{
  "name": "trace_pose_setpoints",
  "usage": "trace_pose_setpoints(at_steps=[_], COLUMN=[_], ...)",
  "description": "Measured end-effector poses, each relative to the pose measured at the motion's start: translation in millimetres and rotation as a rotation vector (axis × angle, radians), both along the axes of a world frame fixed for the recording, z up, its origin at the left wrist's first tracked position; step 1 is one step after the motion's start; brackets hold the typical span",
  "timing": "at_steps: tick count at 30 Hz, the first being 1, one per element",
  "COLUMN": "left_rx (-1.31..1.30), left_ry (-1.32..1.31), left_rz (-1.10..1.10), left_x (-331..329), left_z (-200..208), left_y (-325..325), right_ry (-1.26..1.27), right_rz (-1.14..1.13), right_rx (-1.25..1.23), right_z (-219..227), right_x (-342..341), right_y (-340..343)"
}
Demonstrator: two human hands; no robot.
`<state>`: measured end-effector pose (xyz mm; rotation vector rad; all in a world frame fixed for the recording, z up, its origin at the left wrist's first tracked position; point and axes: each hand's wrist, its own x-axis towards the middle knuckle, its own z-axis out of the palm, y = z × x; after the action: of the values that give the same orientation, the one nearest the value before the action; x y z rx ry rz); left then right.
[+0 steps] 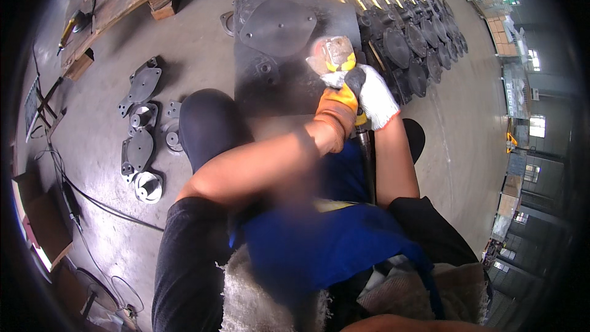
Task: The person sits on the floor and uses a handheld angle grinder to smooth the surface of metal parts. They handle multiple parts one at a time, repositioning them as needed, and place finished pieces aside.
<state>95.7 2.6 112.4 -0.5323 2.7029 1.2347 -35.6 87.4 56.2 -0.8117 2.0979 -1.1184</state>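
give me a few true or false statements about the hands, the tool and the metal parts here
1. Both hands wear gloves. True: the left hand and right hand are gloved.
2. The hands grip a hand-held grinder over a dark metal plate. True.
3. The right glove is black. False: it is white.
4. More dark castings stand in a row to the right. True.
5. The loose metal parts on the floor lie on the person's right. False: they lie on the left.
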Motion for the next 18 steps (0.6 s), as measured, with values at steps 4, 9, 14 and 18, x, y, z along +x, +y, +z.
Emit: trace_pose_setpoints(at_steps=[4, 9, 14, 18], left_rx=[0.127, -0.198, -0.256, -0.195], left_ry=[-0.104, 0.013, -0.061, 0.042], left_rz=[-0.016, -0.051, -0.095, -0.01], left_x=[-2.4, -16.3, -10.3, -19.0], left_z=[11.8, -14.5, 2.0, -30.4], left_y=[-9.9, -14.1, -13.2, -8.6], right_ry=[0.195, -0.488, -0.507, -0.451], right_rz=[0.177, 0.003, -0.027, -0.009], right_rx=[-0.03, -0.148, -0.112, -0.097], right_z=[-27.6, 59.9, 62.6, 65.9], right_x=[-18.8, 22.4, 25.6, 25.0], right_y=[12.2, -40.8, -38.3, -43.6])
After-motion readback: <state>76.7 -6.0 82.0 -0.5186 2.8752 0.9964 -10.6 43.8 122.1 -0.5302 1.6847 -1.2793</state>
